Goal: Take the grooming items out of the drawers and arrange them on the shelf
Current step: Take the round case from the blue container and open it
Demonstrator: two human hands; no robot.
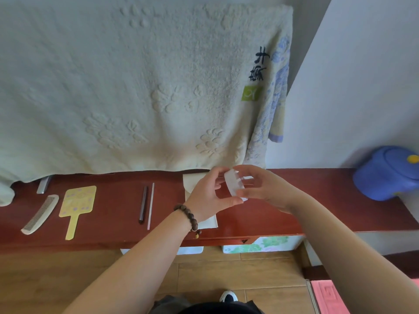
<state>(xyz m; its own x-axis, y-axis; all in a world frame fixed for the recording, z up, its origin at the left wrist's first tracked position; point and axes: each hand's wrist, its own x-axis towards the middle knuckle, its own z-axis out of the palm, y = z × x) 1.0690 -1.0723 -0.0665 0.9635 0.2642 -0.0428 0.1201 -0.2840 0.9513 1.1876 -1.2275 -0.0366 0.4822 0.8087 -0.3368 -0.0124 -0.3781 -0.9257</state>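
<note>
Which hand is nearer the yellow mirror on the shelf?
Left. The left hand is closer to the yellow mirror; the right hand is farther off, both gripping a white comb.

Both hands met above the red-brown shelf (317, 200), the left hand (208, 196) and right hand (263, 189) pinching a small translucent white comb (234, 184) between them. Under them lay a white cloth (192, 180). To the left sat two thin sticks (146, 203), a yellow hand mirror (77, 206) and a pale comb (40, 214). A cream towel (136, 87) hung behind; a blue container (385, 173) stood far right.
</note>
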